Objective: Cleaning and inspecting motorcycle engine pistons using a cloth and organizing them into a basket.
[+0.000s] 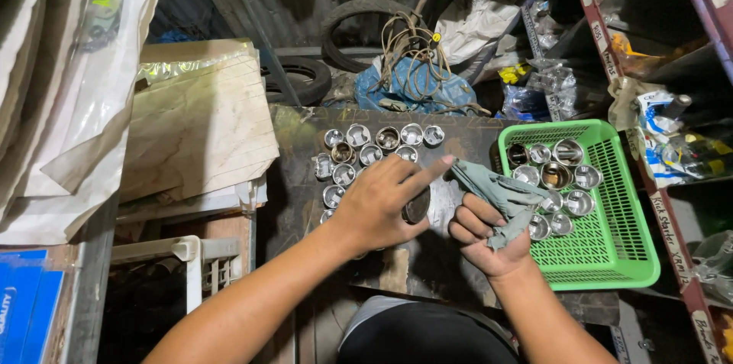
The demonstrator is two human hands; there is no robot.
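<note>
Nearest me, my right hand [489,238] had its fingers curled tight around a grey-green rag [500,194], while my left hand [382,200] gripped a dark round piston [417,207], forefinger extended. Beyond lay loose metal pistons [374,152] on the dark bench [298,181]; the green basket [611,257] at right held about ten more.

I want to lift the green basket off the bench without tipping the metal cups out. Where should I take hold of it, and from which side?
Grip the green basket by its flat outer rim, probably on the two long sides at once. The near rim is bare, while the metal cups crowd the far left part, so the weight sits there. The right hand with its grey rag overlaps the left rim; coming from the right and near sides looks clearest.
</note>
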